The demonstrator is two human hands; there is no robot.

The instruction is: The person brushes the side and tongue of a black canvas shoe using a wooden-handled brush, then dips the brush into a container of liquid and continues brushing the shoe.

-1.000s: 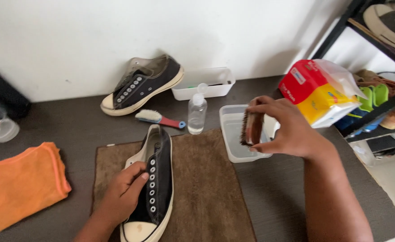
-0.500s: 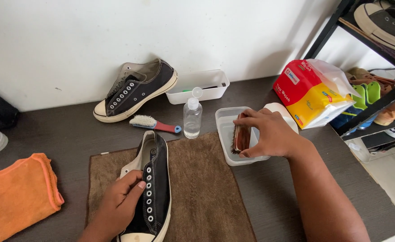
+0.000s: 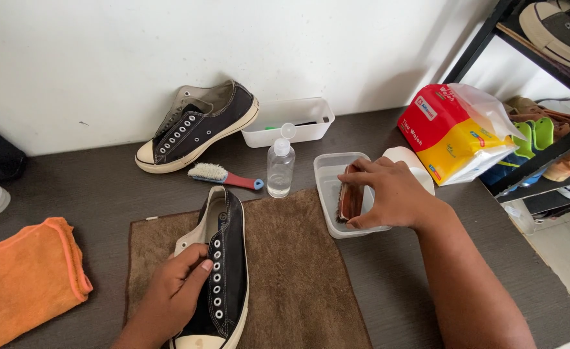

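Observation:
My left hand (image 3: 172, 294) rests on a black lace-less sneaker (image 3: 219, 271), gripping its left side as it lies on a brown towel (image 3: 298, 278). My right hand (image 3: 391, 194) holds a brown wooden brush (image 3: 349, 200) on its edge, lowered into a clear rectangular plastic tub (image 3: 329, 181) at the towel's right edge. The brush bristles face left inside the tub.
A second black sneaker (image 3: 194, 126) leans against the white wall. Beside it are a white tray (image 3: 291, 119), a small brush with a red handle (image 3: 223, 174) and a clear bottle (image 3: 280, 165). An orange cloth (image 3: 23, 278) lies left. A tissue pack (image 3: 456, 129) and a shoe rack (image 3: 549, 110) stand right.
My right hand has brought the brush down from above the tub into it. My left hand stays on the sneaker. The camera view has shifted slightly.

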